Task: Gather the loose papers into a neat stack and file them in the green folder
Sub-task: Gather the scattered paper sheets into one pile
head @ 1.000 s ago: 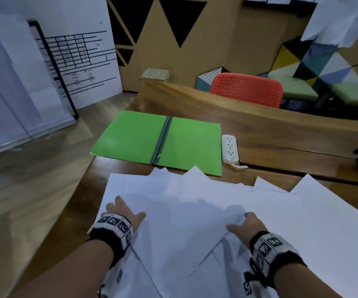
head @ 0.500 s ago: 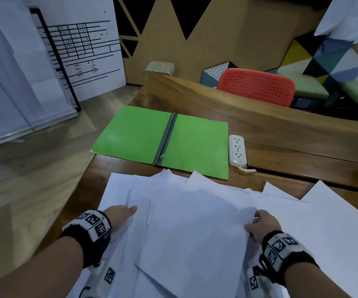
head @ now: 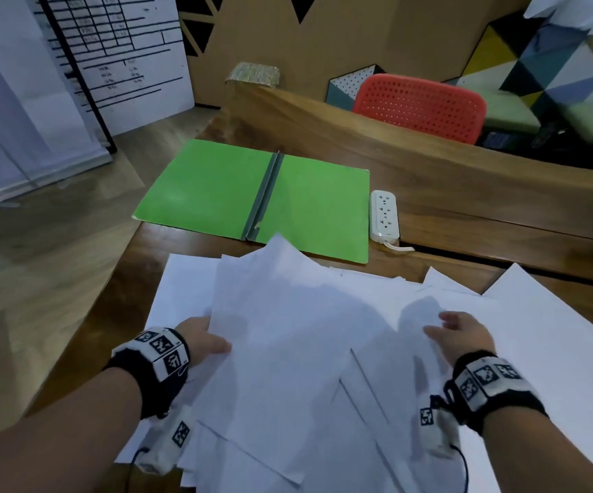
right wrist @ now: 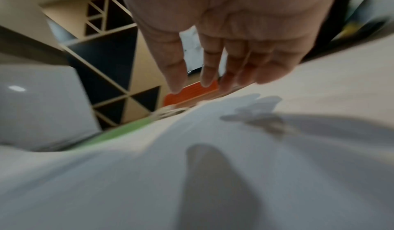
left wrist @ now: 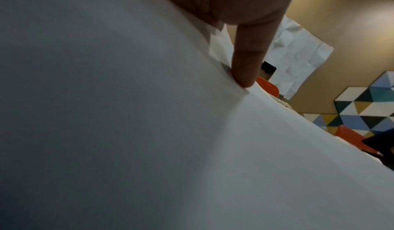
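Note:
Loose white papers (head: 288,332) lie fanned and overlapping across the near part of the wooden table (head: 138,265). My left hand (head: 208,341) grips the left edge of the top sheets, thumb on top, fingers hidden beneath; that edge is raised. In the left wrist view one finger (left wrist: 245,62) presses on the papers (left wrist: 149,132). My right hand (head: 455,327) hovers over the right side of the pile, holding nothing. Its fingers (right wrist: 213,62) are straight above the papers (right wrist: 213,166). The green folder (head: 213,186) lies spread flat beyond the pile, grey spine in the middle.
A white power strip (head: 384,215) lies right of the folder, against a raised wooden ledge (head: 430,179). A red perforated chair (head: 419,104) stands behind it. The table's left edge drops to the floor, where a whiteboard (head: 117,58) leans.
My left hand moved from resting on the papers to gripping the top sheets' left edge and lifting it. My right hand let go of the sheet edge and now hovers with straight fingers.

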Tool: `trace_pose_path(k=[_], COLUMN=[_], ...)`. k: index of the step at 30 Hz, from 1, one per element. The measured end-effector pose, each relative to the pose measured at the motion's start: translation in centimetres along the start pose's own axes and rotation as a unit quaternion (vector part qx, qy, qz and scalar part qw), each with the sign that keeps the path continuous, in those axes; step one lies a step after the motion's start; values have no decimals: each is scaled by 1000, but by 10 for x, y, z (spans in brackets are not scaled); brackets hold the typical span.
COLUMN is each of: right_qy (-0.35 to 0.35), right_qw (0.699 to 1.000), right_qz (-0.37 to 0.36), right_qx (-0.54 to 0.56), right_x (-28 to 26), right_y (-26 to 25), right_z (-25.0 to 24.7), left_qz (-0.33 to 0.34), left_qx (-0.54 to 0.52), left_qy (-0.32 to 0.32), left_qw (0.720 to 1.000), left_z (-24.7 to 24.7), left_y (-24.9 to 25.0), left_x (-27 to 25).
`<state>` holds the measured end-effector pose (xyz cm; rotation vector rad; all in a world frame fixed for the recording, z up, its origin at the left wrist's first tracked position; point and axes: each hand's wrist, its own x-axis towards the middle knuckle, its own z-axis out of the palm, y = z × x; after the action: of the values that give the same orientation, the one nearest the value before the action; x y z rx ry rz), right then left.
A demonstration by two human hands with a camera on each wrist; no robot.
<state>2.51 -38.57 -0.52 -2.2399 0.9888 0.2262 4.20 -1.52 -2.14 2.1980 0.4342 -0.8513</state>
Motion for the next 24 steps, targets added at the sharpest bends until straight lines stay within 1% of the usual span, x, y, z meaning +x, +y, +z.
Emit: trace_pose_path(k=[1, 2, 3, 4, 5, 6, 8, 10, 11, 13, 14, 15, 17, 18, 19, 20, 22, 23, 24], right_qy=[40, 61, 64, 55, 29, 13, -15, -33, -56, -101, -108, -100, -44, -16, -6, -19, -81, -92, -89], right_qw=[995, 980, 963, 953, 948, 952, 962, 969, 971, 968, 971, 978, 993, 996, 998, 998, 995, 992, 990], right_qz=[41, 90, 128, 144, 150, 151, 146, 117, 92, 59, 53, 47, 35, 31, 26, 19, 13, 1, -16], right_qx=[-77, -167, -228, -259, -278, -268, -230, -214, -213, -220, -207, -175, -106, -77, -64, -50, -56, -84, -105], right_x=[5, 12, 19, 27, 32, 30, 16, 4, 2, -8, -10, -10, -10, -10, -11, -13, -23, -25, -26], right_y=[15, 33, 52, 71, 85, 92, 84, 67, 63, 53, 52, 54, 59, 62, 65, 67, 65, 64, 62], right_z=[-18, -31, -40, -44, -44, -42, -37, -30, -26, -19, -18, -18, -24, -26, -28, -29, -29, -29, -30], left_qz=[5, 14, 25, 34, 44, 49, 44, 24, 18, 7, 2, 1, -3, -4, -7, -9, -12, -13, -14], left_qx=[-9, -18, -33, -51, -67, -76, -78, -58, -42, -13, -1, 5, 8, 6, 2, -2, -8, -9, -8], left_qy=[11, 22, 37, 49, 59, 62, 51, 24, 13, 3, 2, 3, 6, 9, 12, 14, 17, 17, 17], left_qw=[1000, 999, 998, 997, 995, 994, 995, 998, 999, 1000, 1000, 1000, 1000, 1000, 1000, 1000, 1000, 1000, 1000], left_z=[1, 2, 2, 3, 4, 4, 7, 10, 12, 13, 13, 13, 14, 15, 15, 16, 16, 16, 17], left_y=[1, 0, 0, -1, -2, -2, -2, -2, -2, -2, -3, -3, -4, -5, -5, -5, -5, -4, -4], left_x=[-1, -3, -5, -6, -7, -8, -9, -9, -9, -9, -9, -9, -9, -10, -10, -11, -12, -12, -12])
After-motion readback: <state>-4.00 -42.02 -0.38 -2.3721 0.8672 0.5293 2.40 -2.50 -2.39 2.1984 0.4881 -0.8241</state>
